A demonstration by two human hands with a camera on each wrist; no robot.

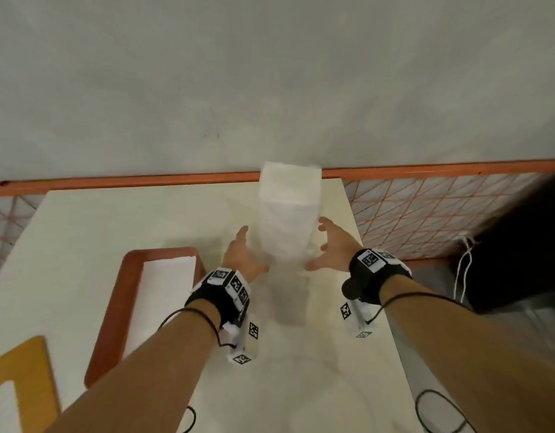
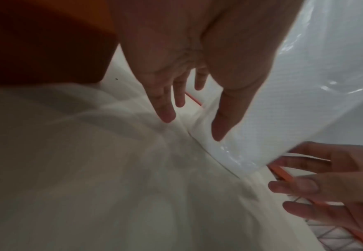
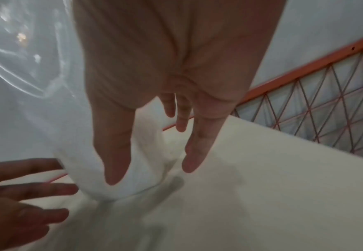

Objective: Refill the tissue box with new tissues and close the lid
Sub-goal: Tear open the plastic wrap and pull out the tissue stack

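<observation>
A tall white tissue pack (image 1: pixel 288 214) in clear plastic stands upright and blurred at the middle of the table, between my two hands. My left hand (image 1: pixel 241 251) is open beside its lower left side, fingers straight. My right hand (image 1: pixel 329 245) is open with spread fingers at its lower right. Neither hand grips it; whether they touch it I cannot tell. In the left wrist view the tissue pack (image 2: pixel 304 84) lies next to my left thumb. In the right wrist view the tissue pack (image 3: pixel 26 84) lies behind my right thumb. The orange tissue box (image 1: pixel 126 307) lies open at the left, with white tissues (image 1: pixel 163 295) inside.
A yellow wooden lid (image 1: pixel 23 379) with a slot lies at the table's near left corner. The cream table (image 1: pixel 113 220) ends at an orange mesh fence (image 1: pixel 426 214) behind and to the right. A dark shape (image 1: pixel 520 245) stands beyond the right edge. A black cable (image 1: pixel 438 414) loops near the front right.
</observation>
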